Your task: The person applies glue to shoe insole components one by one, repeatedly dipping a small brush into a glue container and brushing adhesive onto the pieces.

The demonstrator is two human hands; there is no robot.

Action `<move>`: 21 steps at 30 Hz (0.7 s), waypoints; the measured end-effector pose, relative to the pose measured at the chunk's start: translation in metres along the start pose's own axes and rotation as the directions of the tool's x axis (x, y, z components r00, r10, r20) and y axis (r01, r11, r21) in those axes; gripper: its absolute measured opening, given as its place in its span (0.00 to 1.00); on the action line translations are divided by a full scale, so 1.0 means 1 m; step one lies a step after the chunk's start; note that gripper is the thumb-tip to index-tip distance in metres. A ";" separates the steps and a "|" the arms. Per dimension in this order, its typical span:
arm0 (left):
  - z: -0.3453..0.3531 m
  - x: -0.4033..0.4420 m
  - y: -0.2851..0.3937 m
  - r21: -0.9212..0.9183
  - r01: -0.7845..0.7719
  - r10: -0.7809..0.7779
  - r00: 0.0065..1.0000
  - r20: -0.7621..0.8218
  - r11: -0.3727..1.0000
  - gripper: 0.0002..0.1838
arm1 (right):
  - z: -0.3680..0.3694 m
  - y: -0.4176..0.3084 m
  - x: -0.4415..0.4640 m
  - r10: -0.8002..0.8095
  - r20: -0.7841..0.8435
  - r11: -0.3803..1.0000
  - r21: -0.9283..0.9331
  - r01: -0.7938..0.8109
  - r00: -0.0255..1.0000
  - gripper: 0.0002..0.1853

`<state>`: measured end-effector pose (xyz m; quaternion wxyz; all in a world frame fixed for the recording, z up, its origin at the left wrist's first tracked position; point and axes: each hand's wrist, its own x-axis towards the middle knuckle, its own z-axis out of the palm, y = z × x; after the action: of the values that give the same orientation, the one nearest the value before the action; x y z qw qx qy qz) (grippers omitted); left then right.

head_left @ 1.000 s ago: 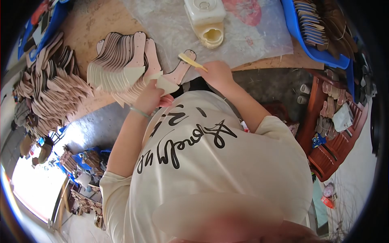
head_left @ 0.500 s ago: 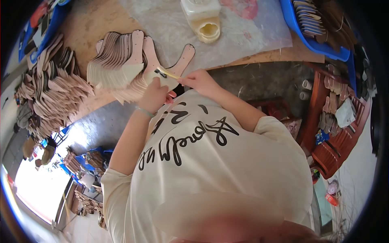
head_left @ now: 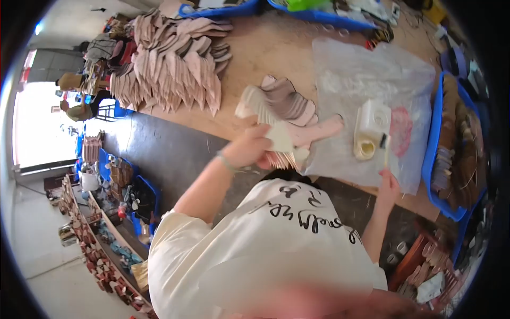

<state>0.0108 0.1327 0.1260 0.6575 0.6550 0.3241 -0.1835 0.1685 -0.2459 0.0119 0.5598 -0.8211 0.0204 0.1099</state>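
In my right hand (head_left: 389, 184), a slim pale-handled brush (head_left: 387, 159) stands upright, its dark bristles beside a white plastic container (head_left: 376, 118). The container has a yellowed, open spout holding something pale yellow. My left hand (head_left: 248, 149) is at the table's near edge, its fingers closed on the cream ends of a fanned stack of pink-and-cream insole-shaped pieces (head_left: 284, 135). Some fingertips are hidden among the layers. Pink narrow ends of the pieces point away toward the container.
Larger piles of similar pink pieces (head_left: 170, 64) cover the table's far left. Clear plastic sheeting (head_left: 340, 80) lies under the container. A blue bin (head_left: 433, 143) with brown pieces stands at right; more blue trays (head_left: 223, 9) line the back. Racks of footwear parts (head_left: 101, 260) stand lower left.
The brush in my right hand has left the top piece and moved right to the container. My left hand stays at the stack. The whole view has turned.
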 end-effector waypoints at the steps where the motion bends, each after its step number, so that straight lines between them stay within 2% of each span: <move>1: -0.031 -0.016 0.010 -0.046 -0.018 0.014 0.997 -0.075 0.999 0.22 | -0.004 -0.005 0.000 0.040 -0.027 0.999 -0.003 -0.040 0.999 0.16; 2: -0.063 -0.029 0.017 -0.095 -0.037 0.023 0.989 -0.147 0.995 0.23 | -0.008 -0.009 -0.001 0.081 -0.053 0.997 -0.008 -0.081 0.995 0.16; 4: -0.135 -0.033 0.003 -0.023 -0.149 0.125 0.893 -0.432 0.989 0.25 | -0.009 0.008 -0.001 0.074 -0.095 0.997 0.030 -0.072 0.993 0.17; 6: -0.205 -0.024 -0.017 0.058 -0.296 0.257 0.699 -0.667 0.953 0.27 | 0.002 -0.003 0.004 0.076 -0.140 0.996 0.055 -0.069 0.987 0.17; 8: -0.269 -0.008 -0.029 0.281 -0.286 0.390 0.473 -0.790 0.916 0.26 | 0.015 -0.030 -0.012 0.127 -0.165 0.992 0.046 -0.120 0.978 0.18; 9: -0.300 0.002 -0.032 0.433 -0.124 0.446 0.383 -0.809 0.893 0.27 | 0.020 -0.033 -0.014 0.096 -0.173 0.995 0.036 -0.091 0.980 0.18; 11: -0.348 0.026 -0.036 0.625 0.243 0.581 0.235 -0.780 0.742 0.28 | 0.029 -0.043 -0.019 0.039 -0.186 0.999 -0.020 -0.043 0.982 0.19; 14: -0.393 0.069 -0.040 0.609 0.283 0.589 0.163 -0.792 0.741 0.35 | 0.044 -0.065 -0.029 0.008 -0.174 0.997 -0.071 -0.021 0.985 0.19; 17: -0.409 0.111 -0.065 0.587 0.432 0.479 0.342 -0.809 0.685 0.35 | 0.060 -0.086 -0.046 -0.055 -0.177 0.994 -0.103 0.037 0.983 0.19; 20: -0.378 0.134 -0.091 0.559 0.547 0.523 0.241 -0.818 0.622 0.34 | 0.065 -0.090 -0.052 -0.096 -0.204 0.989 -0.132 0.069 0.974 0.18; 21: -0.346 0.112 -0.065 0.600 0.713 0.431 0.442 -0.787 0.364 0.28 | 0.064 -0.087 -0.056 -0.093 -0.216 0.988 -0.138 0.064 0.972 0.18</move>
<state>-0.0162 0.4879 0.0266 -0.1266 0.8450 0.5187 -0.0309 0.1173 -0.1590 0.0803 0.5033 -0.8630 0.0432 -0.0035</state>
